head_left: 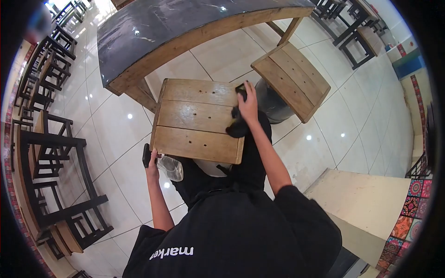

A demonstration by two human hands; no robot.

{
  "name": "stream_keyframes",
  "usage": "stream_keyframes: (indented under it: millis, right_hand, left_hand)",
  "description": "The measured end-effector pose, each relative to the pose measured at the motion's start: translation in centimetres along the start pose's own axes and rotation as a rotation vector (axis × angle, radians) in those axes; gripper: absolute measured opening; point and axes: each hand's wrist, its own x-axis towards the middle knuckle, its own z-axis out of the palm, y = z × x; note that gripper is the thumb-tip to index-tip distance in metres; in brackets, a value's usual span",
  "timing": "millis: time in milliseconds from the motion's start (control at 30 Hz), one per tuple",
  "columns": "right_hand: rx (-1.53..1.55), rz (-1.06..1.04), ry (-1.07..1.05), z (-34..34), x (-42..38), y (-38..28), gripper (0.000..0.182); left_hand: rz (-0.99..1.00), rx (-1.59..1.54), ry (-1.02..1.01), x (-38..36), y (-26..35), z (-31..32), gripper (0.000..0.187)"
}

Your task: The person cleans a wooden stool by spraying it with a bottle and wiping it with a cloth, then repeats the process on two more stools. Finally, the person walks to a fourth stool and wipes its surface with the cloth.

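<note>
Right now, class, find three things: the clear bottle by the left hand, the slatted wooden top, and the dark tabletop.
Clear bottle (171, 168): head view, on its see-through body.
Slatted wooden top (185, 120): head view, on its middle slat.
Dark tabletop (185, 22): head view, on its bare surface.

Bright; glare spots on floor tiles (105, 149); fisheye bending, black corners.

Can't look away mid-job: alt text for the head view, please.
A person's right hand holds a dark, cloth-like item at the right edge of a brown, three-plank wooden top; the left hand grips a clear plastic bottle with a black head by the top's near-left corner. Beyond stands a dark, glossy-topped wooden table on pale floor tiles.
</note>
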Motion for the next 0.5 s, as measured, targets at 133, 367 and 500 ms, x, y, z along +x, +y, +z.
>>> stream_keyframes:
  millis: [133, 367, 500]
  right_hand:
    - [0.264, 0.168, -0.032, 1.0, 3.9, 1.0, 0.033]
    - [0.284, 0.239, 0.041, -2.2, -2.8, -1.9, 0.033]
    - [0.265, 0.171, -0.037, -5.4, -9.6, -5.5, 0.032]
  left_hand:
    - [-0.018, 0.076, 0.013, -0.7, -0.7, -0.1, 0.029]
    - [0.021, -0.089, 0.007, -1.2, -0.2, 1.8, 0.023]
    - [-0.005, -0.037, 0.027, -1.5, 1.3, 2.8, 0.020]
